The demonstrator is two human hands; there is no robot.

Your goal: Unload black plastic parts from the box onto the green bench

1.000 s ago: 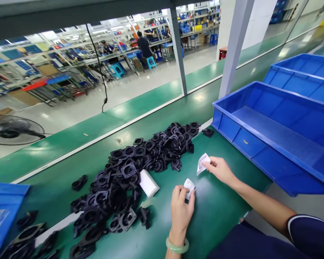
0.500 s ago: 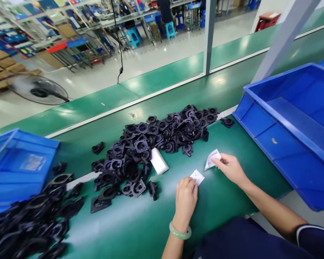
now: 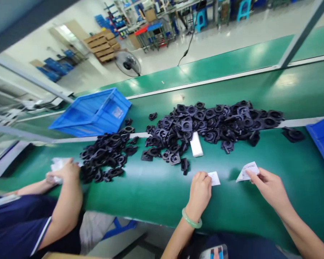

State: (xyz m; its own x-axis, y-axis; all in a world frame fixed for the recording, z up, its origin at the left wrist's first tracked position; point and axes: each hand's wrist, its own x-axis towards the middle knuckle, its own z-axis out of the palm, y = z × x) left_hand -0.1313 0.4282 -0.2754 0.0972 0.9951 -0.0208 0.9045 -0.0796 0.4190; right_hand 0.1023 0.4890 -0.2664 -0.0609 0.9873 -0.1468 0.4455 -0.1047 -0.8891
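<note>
My left hand [image 3: 200, 196], with a pale green bangle [image 3: 191, 218] at the wrist, has its fingers closed on a small white paper slip [image 3: 214, 178] low over the green tabletop. To its right, my right hand [image 3: 270, 185] pinches a larger printed paper slip [image 3: 247, 171] between thumb and fingers; one corner of the slip curls. Beyond both hands spreads a heap of black plastic parts [image 3: 210, 124] with square flanges and round openings. A white block-like packet [image 3: 196, 145] lies against the near side of that heap.
A second pile of black parts [image 3: 104, 158] lies to the left. Beside it a co-worker's hands [image 3: 66, 171] hold something whitish and clear. One blue bin [image 3: 97, 111] stands at the back left, another blue bin [image 3: 322, 138] at the right edge. A grey post [image 3: 299, 39] rises behind.
The view has swung left, bringing the co-worker and the whole left bin into sight. Both of my hands still hold their paper slips, and they are slightly farther apart.
</note>
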